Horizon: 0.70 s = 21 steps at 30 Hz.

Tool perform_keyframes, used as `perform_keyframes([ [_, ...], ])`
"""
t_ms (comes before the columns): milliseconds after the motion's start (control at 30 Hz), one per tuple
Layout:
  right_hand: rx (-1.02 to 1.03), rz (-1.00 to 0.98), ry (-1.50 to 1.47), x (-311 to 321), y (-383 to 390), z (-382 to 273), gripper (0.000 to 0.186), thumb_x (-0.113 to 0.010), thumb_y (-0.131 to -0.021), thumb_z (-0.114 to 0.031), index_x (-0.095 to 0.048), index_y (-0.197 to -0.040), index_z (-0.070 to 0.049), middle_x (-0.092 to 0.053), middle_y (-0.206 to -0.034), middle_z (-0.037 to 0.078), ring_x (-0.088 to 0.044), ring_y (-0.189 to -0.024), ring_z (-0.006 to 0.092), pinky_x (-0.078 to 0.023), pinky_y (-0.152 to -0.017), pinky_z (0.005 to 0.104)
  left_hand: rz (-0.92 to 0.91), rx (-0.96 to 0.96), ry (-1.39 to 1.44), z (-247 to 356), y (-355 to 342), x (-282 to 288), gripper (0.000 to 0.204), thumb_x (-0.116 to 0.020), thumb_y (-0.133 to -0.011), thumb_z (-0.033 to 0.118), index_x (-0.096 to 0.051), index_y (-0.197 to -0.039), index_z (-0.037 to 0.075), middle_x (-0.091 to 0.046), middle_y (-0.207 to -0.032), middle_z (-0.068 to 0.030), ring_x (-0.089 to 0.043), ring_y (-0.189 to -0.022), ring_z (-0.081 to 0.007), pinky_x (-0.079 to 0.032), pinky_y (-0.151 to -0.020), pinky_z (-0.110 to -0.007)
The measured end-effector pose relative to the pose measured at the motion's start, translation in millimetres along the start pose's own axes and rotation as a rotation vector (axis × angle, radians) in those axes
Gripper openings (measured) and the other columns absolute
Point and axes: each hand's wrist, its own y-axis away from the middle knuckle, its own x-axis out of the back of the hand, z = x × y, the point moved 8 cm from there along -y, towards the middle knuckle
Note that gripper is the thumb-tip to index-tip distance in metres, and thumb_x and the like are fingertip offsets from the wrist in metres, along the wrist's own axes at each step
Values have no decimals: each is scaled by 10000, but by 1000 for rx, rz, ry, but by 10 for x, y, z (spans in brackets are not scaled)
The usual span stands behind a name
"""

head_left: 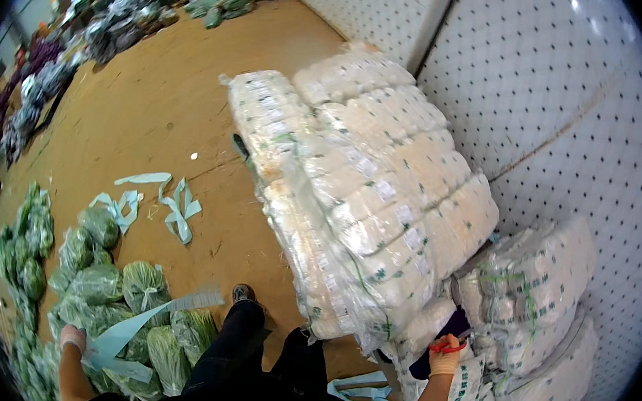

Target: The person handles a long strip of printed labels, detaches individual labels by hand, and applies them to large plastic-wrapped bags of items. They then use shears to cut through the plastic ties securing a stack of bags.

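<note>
— Left grip [72,338] first: what has it got?
— It's clenched on a pale green strap [143,322], which runs up and to the right from the fist, with a second length hanging down below it.
— And around it?
— Bagged greens [101,287] lie on the floor [171,83] just above and to the right of that hand. More loose straps [175,207] lie on bare floor farther up.
— The right grip [446,357]?
— It's closed around red scissors [447,347], I think; the handles show, but the blades are too small to make out. It sits at the foot of the stack of white packs [367,196], wrapped in clear film, which towers above and to the left of it.
— Anything beside it?
— More wrapped packs [531,296] just to its right, against the white wall [559,100]. The person's dark trouser leg and shoe [243,292] lie between the two hands.
</note>
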Motion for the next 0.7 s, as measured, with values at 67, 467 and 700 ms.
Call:
perform_keyframes([
  [67, 33, -117, 139, -627, 9, 4, 163, -562, -658, -123, -413, -594, -110, -434, -528, 34, -415, -471, 149, -342, -430, 282, 34, -97, 118, -148, -370, -265, 312, -559, -737, 244, -581, -875, -35, -566, -939, -223, -537, -882, -352, -431, -763, -399],
  [467, -442, -266, 522, -3122, 682, 2029, 182, -594, -716, -174, -413, -718, -192, -372, -546, -34, -325, -392, 93, -266, -332, 213, -80, -447, 771, 1126, -1014, -132, 300, -528, -751, 280, -595, -868, 12, -589, -785, -205, -567, -717, -328, -445, -668, -354],
  [700, -588, -276, 862, -4054, 785, 2717, 255, -590, -725, -341, -390, -676, -190, -381, -507, -30, -323, -352, 119, -270, -313, 262, -154, -287, 883, 1272, -1427, 212, 287, -549, -741, 248, -596, -876, -1, -596, -766, -196, -578, -693, -289, -449, -656, -341],
])
